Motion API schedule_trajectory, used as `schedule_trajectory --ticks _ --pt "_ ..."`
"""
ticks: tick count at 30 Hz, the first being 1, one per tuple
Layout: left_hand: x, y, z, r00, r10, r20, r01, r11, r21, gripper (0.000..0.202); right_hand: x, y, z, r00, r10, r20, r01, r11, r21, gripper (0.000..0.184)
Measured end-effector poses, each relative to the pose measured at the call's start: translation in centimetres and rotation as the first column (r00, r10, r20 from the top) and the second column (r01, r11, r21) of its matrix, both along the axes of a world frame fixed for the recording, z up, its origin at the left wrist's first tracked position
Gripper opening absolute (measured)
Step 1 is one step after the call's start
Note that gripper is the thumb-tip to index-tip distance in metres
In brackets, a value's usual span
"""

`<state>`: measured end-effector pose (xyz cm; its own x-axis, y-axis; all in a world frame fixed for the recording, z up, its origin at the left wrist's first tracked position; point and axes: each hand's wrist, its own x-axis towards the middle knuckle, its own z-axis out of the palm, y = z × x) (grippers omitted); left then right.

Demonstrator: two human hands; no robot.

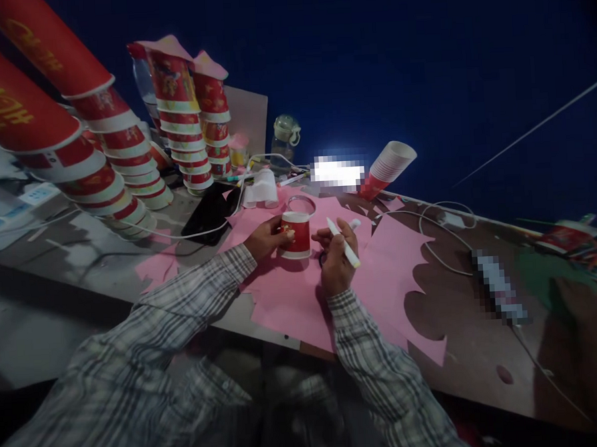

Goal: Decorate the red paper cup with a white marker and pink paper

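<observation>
My left hand (272,238) grips a red paper cup (296,235) by its left side, its wide white rim down over the pink paper (282,298). In my right hand (338,261) is a white marker (344,243), held slantwise with a yellowish end toward the lower right. A smaller white piece, perhaps the marker's cap, shows by the right fingers. Something dark and round, perhaps a scissors handle, is partly hidden beside that hand. Just behind the cup lies a roll of clear tape (301,204).
Tall stacks of red paper cups (180,123) stand at the left, some topped with pink paper. A black phone (212,214), a leaning cup stack (388,169), a lidded jar (285,137) and a bright light (336,173) sit farther back. White cables (448,262) cross the table.
</observation>
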<state>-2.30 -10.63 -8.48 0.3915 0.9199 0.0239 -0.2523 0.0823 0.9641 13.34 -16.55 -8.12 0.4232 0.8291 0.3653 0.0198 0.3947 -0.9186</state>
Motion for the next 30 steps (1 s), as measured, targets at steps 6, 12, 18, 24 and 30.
schedule_trajectory --ticks 6,12,18,24,30 --pt "0.4 -0.4 -0.1 0.993 -0.033 0.114 0.036 0.999 -0.022 0.062 -0.2 0.0 -0.5 0.998 0.069 0.013 -0.069 0.997 0.016 0.041" --pt "0.4 -0.8 0.0 1.000 0.009 0.012 -0.009 1.000 -0.009 0.080 -0.2 -0.8 -0.1 0.986 0.077 0.145 -0.091 0.991 0.094 0.035" --pt "0.2 -0.4 -0.1 0.996 -0.020 0.092 0.024 0.999 -0.041 0.077 0.0 -1.2 0.8 0.931 -0.028 0.363 -0.059 0.972 0.227 0.028" --pt "0.3 -0.1 -0.3 0.992 -0.010 0.123 0.013 1.000 -0.024 0.074 0.1 -1.3 1.3 0.856 -0.090 0.509 -0.098 0.939 0.331 0.026" --pt "0.4 0.0 -0.5 0.991 -0.009 0.131 0.013 0.999 -0.032 0.074 0.1 -1.4 1.1 0.874 -0.094 0.477 -0.039 0.964 0.261 0.024"
